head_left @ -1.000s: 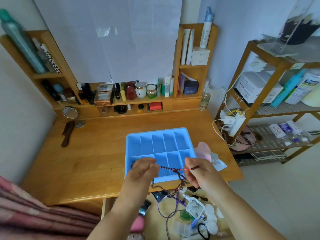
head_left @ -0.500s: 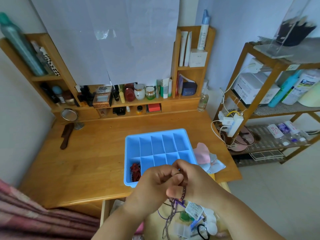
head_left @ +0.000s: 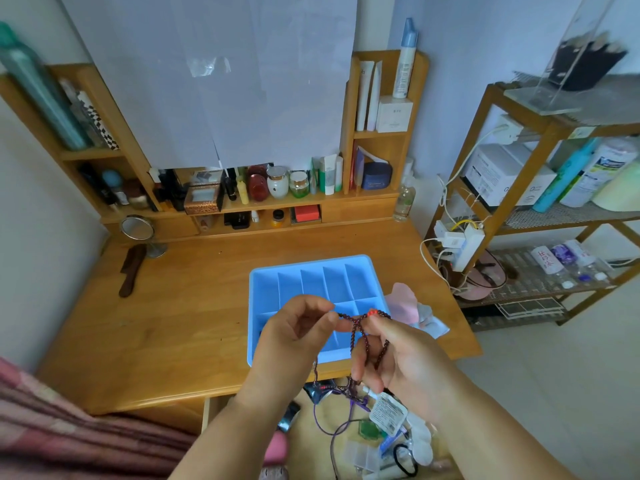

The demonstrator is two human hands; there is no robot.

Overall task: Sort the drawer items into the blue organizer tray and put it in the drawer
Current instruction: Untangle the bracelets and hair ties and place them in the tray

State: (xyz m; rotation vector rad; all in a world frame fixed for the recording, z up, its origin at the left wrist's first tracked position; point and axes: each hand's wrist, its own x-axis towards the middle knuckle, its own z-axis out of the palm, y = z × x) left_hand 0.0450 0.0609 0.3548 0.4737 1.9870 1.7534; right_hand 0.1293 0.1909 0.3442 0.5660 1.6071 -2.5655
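Both hands up over near edge of blue organizer tray, which sits on the counter. Left hand grip: thumb + forefinger pinching one end of dark bead strand. Right hand grip: fingers pinching the other end by the red beads, rest of strand looped down through its fingers. Strand crosses itself btwn the hands, looks tangled or doubled.

Open drawer below, w/ purple cord, tagged item, black hair tie + misc bits. Tray cells mostly bare, so sorting is early imo.

Risks:
- hanging loops seem snagged w/ purple cord; pulling up could drag other stuff out or snap the strand
- strand sliding off fingers, dropping back in drawer
- loose end spilling over a cell divider
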